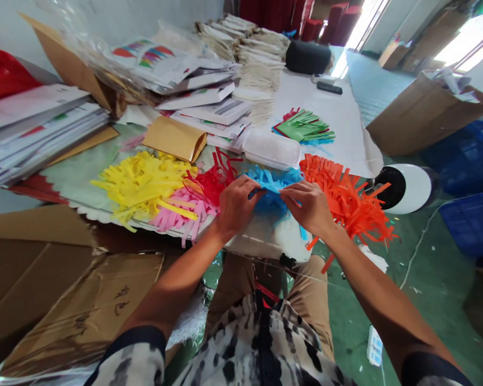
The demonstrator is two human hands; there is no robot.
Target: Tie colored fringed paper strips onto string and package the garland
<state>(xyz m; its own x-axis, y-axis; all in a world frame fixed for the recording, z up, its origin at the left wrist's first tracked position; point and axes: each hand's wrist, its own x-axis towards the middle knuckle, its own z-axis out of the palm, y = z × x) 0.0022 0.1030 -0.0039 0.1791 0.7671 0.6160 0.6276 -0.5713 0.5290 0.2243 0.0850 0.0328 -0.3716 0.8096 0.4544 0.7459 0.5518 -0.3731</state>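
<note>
Between my two hands is a blue tissue paper fringe (271, 179), its strips hanging down over the table's front edge. My left hand (238, 201) pinches its left end, thumb against fingers. At the other end my right hand (306, 203) closes on the blue paper in the same way. Left of my hands lie red paper strips (215, 179), a pink fringe (181, 212) and a yellow fringe pile (145, 179). An orange fringe pile (342, 195) spreads by my right hand and hangs off the table's edge.
Behind the blue paper sits a clear plastic tray (271, 150). Farther back are a green fringe bundle (306, 126), a brown envelope (175, 138) and stacked printed packets (209, 99). A cardboard box (116, 305) stands low at left, a paper bag (426, 110) at right.
</note>
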